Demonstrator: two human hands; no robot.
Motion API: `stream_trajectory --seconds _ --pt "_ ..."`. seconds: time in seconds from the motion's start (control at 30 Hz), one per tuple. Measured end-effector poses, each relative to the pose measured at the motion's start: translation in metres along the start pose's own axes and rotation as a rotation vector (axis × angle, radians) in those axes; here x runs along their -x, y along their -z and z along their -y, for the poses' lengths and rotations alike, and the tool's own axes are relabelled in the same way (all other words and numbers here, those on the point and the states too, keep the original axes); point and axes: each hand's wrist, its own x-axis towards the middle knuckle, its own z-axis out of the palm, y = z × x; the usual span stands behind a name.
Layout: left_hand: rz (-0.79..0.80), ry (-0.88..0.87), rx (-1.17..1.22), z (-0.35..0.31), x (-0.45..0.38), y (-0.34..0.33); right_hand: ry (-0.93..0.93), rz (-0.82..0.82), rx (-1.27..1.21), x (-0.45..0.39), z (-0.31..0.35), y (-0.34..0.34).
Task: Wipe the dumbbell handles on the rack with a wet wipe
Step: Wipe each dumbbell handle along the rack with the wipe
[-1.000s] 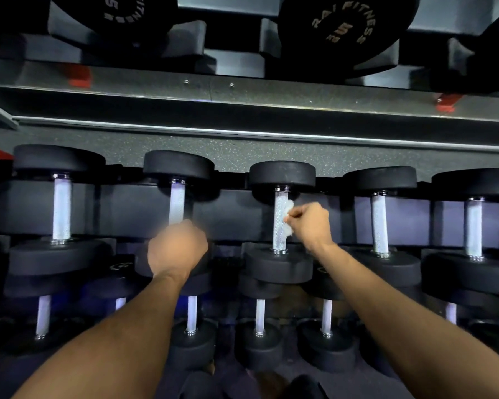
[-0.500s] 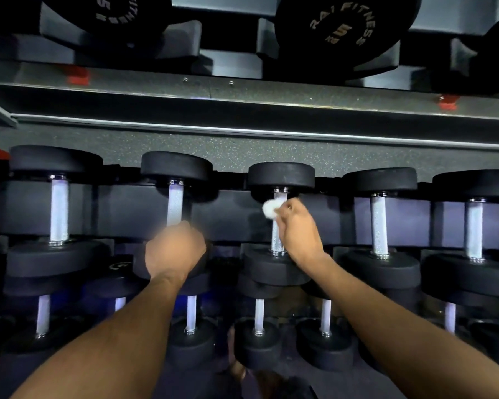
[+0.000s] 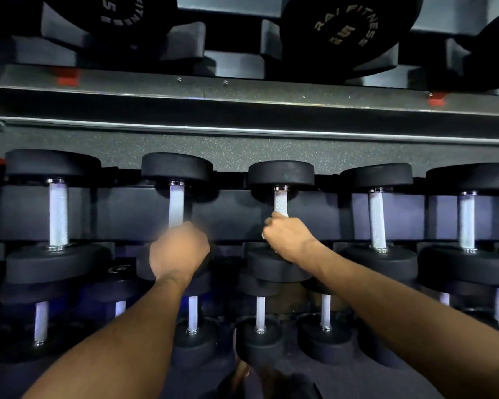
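Observation:
Black dumbbells with knurled silver handles lie in a row on the rack's middle shelf [image 3: 329, 214]. My right hand [image 3: 288, 239] is curled round the lower part of the third dumbbell's handle [image 3: 280, 204]. It holds the white wet wipe [image 3: 263, 235] against the metal, and only a sliver of the wipe shows at the fingers. My left hand [image 3: 179, 251] is a blurred fist closed round the lower end of the second dumbbell's handle [image 3: 176, 207].
More dumbbells lie to the left [image 3: 58, 214] and right [image 3: 376, 218], [image 3: 466, 220] on the same shelf. Smaller ones fill the lower shelf [image 3: 260, 312]. A metal rail [image 3: 242, 110] and large dumbbell heads [image 3: 349, 27] overhang above.
My right hand slid up the third handle with the wipe, then back down to its lower half, so the wipe is now mostly hidden. My left hand stayed on the second handle.

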Motion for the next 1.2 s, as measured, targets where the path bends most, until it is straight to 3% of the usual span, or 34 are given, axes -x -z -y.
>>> stream_trajectory --seconds 0.23,0.5,0.67,0.83,0.97,1.2 --pt "-0.018 -0.026 -0.008 0.003 -0.001 -0.003 -0.127 -0.074 0.05 -0.02 -0.018 0.022" --pt "-0.025 -0.043 -0.015 0.003 -0.002 -0.004 -0.061 0.121 0.045 -0.004 0.007 0.005" --pt "-0.048 -0.047 -0.02 0.001 0.0 -0.003 -0.19 0.125 -0.422 0.006 -0.004 -0.008" --pt "-0.044 -0.08 -0.018 0.001 0.005 0.001 -0.447 -0.27 -0.955 0.04 -0.004 -0.016" --pt "-0.02 -0.133 0.092 -0.021 0.018 -0.002 -0.578 -0.528 -1.231 0.067 -0.015 -0.019" --pt "-0.043 -0.248 0.281 -0.124 0.059 -0.013 -0.648 -0.56 -1.684 0.1 -0.055 -0.038"
